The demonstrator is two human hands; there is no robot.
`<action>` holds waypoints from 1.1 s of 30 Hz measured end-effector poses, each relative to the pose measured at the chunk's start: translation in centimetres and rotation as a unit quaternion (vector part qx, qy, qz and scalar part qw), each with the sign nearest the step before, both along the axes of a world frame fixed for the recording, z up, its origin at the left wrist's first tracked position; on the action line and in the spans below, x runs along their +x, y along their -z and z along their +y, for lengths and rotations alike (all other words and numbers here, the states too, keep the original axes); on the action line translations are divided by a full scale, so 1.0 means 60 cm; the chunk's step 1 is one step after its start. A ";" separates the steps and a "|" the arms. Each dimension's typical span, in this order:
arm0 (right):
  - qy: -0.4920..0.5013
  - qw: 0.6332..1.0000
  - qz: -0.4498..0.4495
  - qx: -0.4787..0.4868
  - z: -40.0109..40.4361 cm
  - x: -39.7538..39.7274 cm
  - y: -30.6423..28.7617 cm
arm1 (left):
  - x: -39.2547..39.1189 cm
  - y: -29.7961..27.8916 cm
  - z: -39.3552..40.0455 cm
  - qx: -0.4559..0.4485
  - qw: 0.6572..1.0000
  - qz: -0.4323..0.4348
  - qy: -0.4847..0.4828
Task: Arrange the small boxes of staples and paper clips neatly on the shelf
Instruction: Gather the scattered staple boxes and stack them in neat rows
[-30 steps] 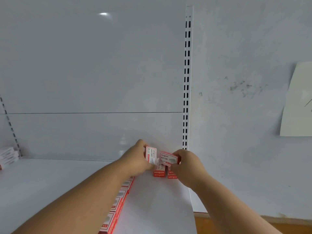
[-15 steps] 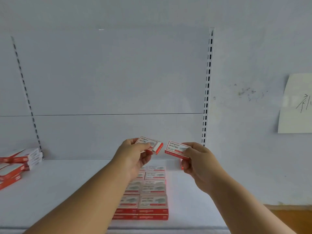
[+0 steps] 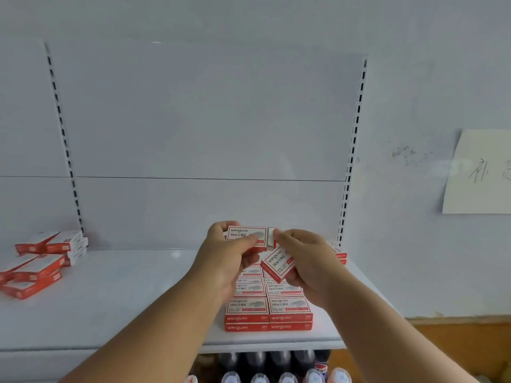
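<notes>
Two small boxes of staples are up in the air, one in each hand, just above the white shelf [image 3: 110, 294]. The left hand [image 3: 226, 261] has its thumb and fingers curled round the upper staple box [image 3: 246, 235]. That box is white on top with a red edge, and it says "wengu" and "24/6" in dark letters. Its inner tray pokes out a little on the right side. The right hand [image 3: 307, 261] touches that end with a fingertip and also holds the lower staple box [image 3: 278, 262] against its palm. The lower box is tilted, with one corner pointing down. It has the same white top, red sides and small writing.

Right under the hands is the neat stack of staple boxes [image 3: 268, 313]. They lie flat in two rows, two layers high at the front, with red fronts that say "wengu". One more box end [image 3: 338, 251] peeks out behind the right hand, by the slotted upright [image 3: 349, 172].

Far over on the left lies a messy pile of boxes [image 3: 41, 261], red and white, leaning all ways.

A paper note [image 3: 481, 172] with handwriting hangs on the wall to the right. Dark bottles with white caps [image 3: 276, 366] stand below the shelf.
</notes>
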State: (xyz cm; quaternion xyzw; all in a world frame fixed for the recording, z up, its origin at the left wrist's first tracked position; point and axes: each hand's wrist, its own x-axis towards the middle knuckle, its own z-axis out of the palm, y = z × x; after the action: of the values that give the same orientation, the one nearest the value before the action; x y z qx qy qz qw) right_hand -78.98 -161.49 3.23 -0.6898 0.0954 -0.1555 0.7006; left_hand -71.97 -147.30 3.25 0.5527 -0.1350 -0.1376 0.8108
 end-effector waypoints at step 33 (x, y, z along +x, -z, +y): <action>-0.066 0.998 0.022 -0.008 0.030 -0.025 -0.002 | 0.003 0.026 0.073 0.190 0.944 -0.256 0.081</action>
State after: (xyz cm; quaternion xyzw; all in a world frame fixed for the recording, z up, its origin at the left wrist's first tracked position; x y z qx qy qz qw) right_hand -80.49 -159.69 3.38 -0.7032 0.0636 -0.0947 0.7017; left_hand -71.79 -142.91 1.72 0.7004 -0.3534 -0.0799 0.6149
